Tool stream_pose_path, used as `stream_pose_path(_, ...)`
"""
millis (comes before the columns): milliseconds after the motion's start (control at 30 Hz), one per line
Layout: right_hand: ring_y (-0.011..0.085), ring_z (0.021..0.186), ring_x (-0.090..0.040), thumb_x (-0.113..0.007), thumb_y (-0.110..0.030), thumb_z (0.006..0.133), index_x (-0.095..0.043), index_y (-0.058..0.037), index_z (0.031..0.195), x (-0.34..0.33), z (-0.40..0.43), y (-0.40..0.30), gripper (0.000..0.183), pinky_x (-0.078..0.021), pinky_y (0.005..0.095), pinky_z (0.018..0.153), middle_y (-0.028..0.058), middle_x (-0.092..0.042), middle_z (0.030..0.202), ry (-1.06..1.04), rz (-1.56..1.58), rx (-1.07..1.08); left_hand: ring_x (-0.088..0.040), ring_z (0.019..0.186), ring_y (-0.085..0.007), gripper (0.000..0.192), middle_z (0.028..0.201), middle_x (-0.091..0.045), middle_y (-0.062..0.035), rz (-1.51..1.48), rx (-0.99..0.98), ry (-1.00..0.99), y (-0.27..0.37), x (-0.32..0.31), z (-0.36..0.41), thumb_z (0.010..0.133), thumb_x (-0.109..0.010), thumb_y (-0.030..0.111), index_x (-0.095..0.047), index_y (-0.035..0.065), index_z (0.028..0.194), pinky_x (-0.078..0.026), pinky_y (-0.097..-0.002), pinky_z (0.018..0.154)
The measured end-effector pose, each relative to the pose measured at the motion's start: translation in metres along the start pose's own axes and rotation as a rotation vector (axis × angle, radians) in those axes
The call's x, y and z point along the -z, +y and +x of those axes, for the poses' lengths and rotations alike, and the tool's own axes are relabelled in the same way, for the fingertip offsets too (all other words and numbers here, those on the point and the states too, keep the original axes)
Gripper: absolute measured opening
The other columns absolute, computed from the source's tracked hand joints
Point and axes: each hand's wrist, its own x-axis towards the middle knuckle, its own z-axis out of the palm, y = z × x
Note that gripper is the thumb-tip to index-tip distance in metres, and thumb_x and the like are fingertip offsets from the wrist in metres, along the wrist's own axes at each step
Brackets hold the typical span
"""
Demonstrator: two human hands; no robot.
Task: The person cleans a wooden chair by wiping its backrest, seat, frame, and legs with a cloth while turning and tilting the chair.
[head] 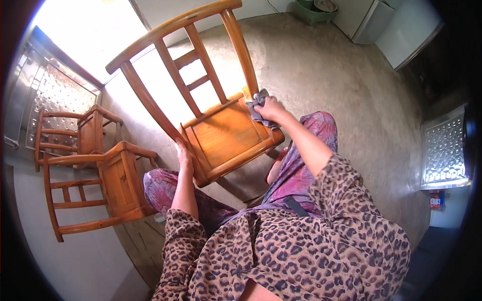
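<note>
A varnished wooden chair (pixel 229 135) stands before me, its slatted back leaning away towards the bright doorway. My right hand (pixel 270 109) is closed on a grey cloth (pixel 253 109), which lies against the right side of the seat by the foot of the back post. At the left side, my left hand (pixel 183 152) rests against the edge of the chair where the left back post meets the seat; its fingers are partly hidden, and whether they grip the wood is not clear.
Two more wooden chairs, a nearer one (pixel 116 180) and a farther one (pixel 88 129), are at the left by the wall. A green basin (pixel 314 15) is on the concrete floor (pixel 350 82) at the far side. My knees flank the chair.
</note>
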Motion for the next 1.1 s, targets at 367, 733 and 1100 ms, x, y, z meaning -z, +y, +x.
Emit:
stream_pose_path(367,0.0354,0.1,-0.063,-0.058,-0.039,0.089,-0.051,0.004,0.124,-0.027,-0.052,0.005,0.056,-0.0539,0.0465,0.083,0.024,-0.061,0.111,-0.034,-0.403,0.063,-0.04,0.132,-0.0289,0.081,0.143,-0.044,-0.0151,-0.059,0.021,0.005,-0.013,0.009,0.01,0.096,-0.03,0.067,-0.034,0.0034,0.146,-0.028,-0.0381,0.11)
stream_pose_path(733,0.0329,0.1,-0.067,-0.059,-0.051,0.081,-0.069,0.0075,0.1,-0.064,-0.022,0.094,0.062,-0.0495,0.0413,0.085,0.0251,-0.069,0.103,-0.112,0.449,-0.44,-0.056,0.119,-0.0368,0.099,0.122,-0.061,-0.0268,0.463,0.373,0.102,-0.046,0.021,-0.017,0.078,-0.053,0.078,-0.057,-0.0094,0.124,-0.043,-0.0415,0.1)
stream_pose_path(1100,0.0302,0.084,-0.07,-0.068,-0.054,0.074,-0.074,-0.0043,0.093,-0.054,0.002,0.067,0.053,-0.0517,0.039,0.075,0.0205,-0.071,0.086,0.02,0.417,-0.073,-0.063,0.096,-0.0241,0.086,0.107,-0.066,-0.0167,0.048,0.277,0.154,-0.033,0.016,-0.025,0.072,-0.074,0.065,-0.063,-0.0114,0.109,-0.049,-0.0373,0.086)
